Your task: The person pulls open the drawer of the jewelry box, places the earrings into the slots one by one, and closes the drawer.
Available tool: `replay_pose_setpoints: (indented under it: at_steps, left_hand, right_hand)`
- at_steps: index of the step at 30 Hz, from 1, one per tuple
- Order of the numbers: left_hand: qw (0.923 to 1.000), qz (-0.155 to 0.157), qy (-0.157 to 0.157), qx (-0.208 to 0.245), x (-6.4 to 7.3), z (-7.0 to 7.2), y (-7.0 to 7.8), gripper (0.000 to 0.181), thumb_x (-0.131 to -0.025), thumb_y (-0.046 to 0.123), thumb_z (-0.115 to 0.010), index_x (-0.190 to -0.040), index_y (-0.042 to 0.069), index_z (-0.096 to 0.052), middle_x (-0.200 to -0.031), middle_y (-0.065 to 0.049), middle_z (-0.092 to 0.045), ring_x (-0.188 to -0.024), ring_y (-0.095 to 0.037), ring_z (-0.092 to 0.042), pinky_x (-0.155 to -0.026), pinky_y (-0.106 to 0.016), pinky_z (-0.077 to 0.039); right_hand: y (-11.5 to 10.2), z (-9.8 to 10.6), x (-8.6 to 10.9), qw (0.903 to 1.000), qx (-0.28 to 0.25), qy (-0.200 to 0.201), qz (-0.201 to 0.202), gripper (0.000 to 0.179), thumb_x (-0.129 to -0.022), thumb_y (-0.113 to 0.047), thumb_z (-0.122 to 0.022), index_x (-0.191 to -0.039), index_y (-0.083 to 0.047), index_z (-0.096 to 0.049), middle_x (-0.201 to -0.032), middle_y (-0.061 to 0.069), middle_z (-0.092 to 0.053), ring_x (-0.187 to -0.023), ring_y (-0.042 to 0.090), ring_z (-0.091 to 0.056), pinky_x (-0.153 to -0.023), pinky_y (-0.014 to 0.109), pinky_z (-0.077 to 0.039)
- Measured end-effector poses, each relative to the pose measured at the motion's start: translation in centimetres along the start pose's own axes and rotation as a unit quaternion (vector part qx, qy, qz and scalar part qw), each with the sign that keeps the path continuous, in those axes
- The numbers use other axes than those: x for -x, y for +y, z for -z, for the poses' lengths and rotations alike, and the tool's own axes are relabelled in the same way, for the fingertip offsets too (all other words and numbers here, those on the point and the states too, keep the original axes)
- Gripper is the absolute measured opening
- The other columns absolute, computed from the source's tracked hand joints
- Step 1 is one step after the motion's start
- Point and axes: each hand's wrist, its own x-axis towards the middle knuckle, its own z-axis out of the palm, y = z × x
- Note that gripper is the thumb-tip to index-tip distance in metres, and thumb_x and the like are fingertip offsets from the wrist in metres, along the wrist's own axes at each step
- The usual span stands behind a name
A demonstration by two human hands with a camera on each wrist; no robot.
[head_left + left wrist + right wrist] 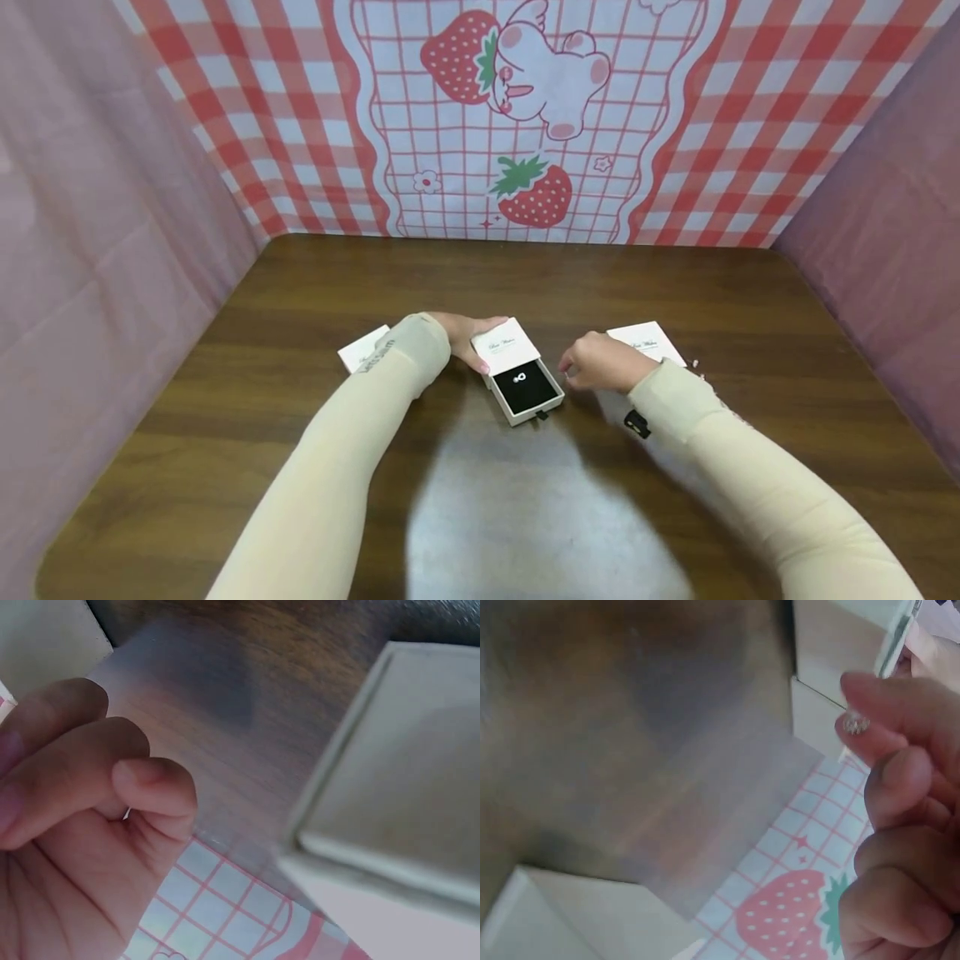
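Head view, clock hours taken around the half-open drawer box, with twelve at the checked strawberry cloth [532,179]: out at nine o'clock a white printed gift box [358,348] lies on the wood-grain table [300,417], partly hidden by the left cuff [423,346]. At ten o'clock, touching the drawer box, is the left hand [467,335]; its thumb and fingers span the white box cover [501,348] and grip it by opposite edges, while the left wrist camera shows the fingers bent.

The drawer [528,400] sticks out of the cover toward five o'clock, showing a black insert [532,392] with a small silvery jewellery piece [519,378] on it and a black pull tab [542,415] at its front edge. This puts the drawer between the two hands.

At three o'clock, just beside the drawer, is the right hand [606,363]. The right wrist view shows thumb and forefinger nearly together, pinching a tiny sparkling stud [855,722], the other fingers curled. Behind this hand, between two and three, lies a second white printed box [647,340]; near four, a small black item [637,424], too small to identify; farther out at three, tiny pinkish bits [695,363].
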Motion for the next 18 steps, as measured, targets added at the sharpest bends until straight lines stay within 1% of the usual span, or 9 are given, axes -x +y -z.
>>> replay_pose_setpoints:
  at_steps: [5,7,9,12,18]
  left_hand:
    - [1.0,-0.004,-0.006,0.0,-0.5,-0.1,-0.3,0.097,-0.086,0.033,-0.072,-0.155,0.016,-0.007,-0.158,-0.007,-0.019,-0.14,-0.02,-0.025,-0.112,-0.029,-0.019]
    - [1.0,0.001,-0.006,-0.001,-0.5,-0.1,-0.4,0.098,-0.085,0.034,-0.073,-0.156,0.017,-0.006,-0.158,-0.007,-0.02,-0.14,-0.02,-0.025,-0.112,-0.029,-0.02]
    - [1.0,0.0,-0.004,-0.001,-0.2,0.1,-0.3,0.097,-0.086,0.034,-0.072,-0.155,0.016,-0.006,-0.158,-0.008,-0.021,-0.14,-0.021,-0.026,-0.112,-0.029,-0.02]
    - [1.0,0.0,0.0,-0.002,-0.1,0.2,-0.2,0.097,-0.086,0.033,-0.072,-0.155,0.016,-0.007,-0.157,-0.008,-0.021,-0.14,-0.021,-0.026,-0.112,-0.03,-0.02]
    - [1.0,-0.002,-0.006,0.005,-0.1,0.1,-0.2,0.097,-0.087,0.032,-0.072,-0.155,0.014,-0.006,-0.158,-0.008,-0.019,-0.14,-0.021,-0.026,-0.112,-0.029,-0.019]
  right_hand:
    - [-0.3,1.1,-0.7,0.9991,-0.014,-0.034,0.021,0.016,-0.073,-0.002,-0.065,-0.085,-0.002,-0.076,-0.082,0.006,-0.072,-0.078,0.02,-0.068,-0.071,0.034,-0.054]
    - [-0.4,1.4,-0.9,0.9981,-0.027,-0.043,0.034,0.016,-0.072,-0.002,-0.065,-0.084,-0.002,-0.076,-0.081,0.005,-0.072,-0.075,0.017,-0.066,-0.069,0.032,-0.054]
    - [-0.4,1.4,-1.3,0.9969,-0.036,-0.046,0.054,0.017,-0.07,-0.003,-0.064,-0.082,-0.003,-0.076,-0.078,0.003,-0.071,-0.072,0.013,-0.064,-0.066,0.03,-0.053]
    - [-0.3,1.3,-1.7,0.9943,-0.057,-0.052,0.074,0.017,-0.068,-0.005,-0.064,-0.08,-0.003,-0.076,-0.074,0.001,-0.071,-0.067,0.007,-0.06,-0.062,0.025,-0.051]
    - [-0.4,0.7,-2.3,0.9895,-0.096,-0.078,0.076,0.016,-0.071,-0.006,-0.065,-0.082,-0.002,-0.076,-0.074,0.001,-0.071,-0.065,0.001,-0.056,-0.061,0.02,-0.048]
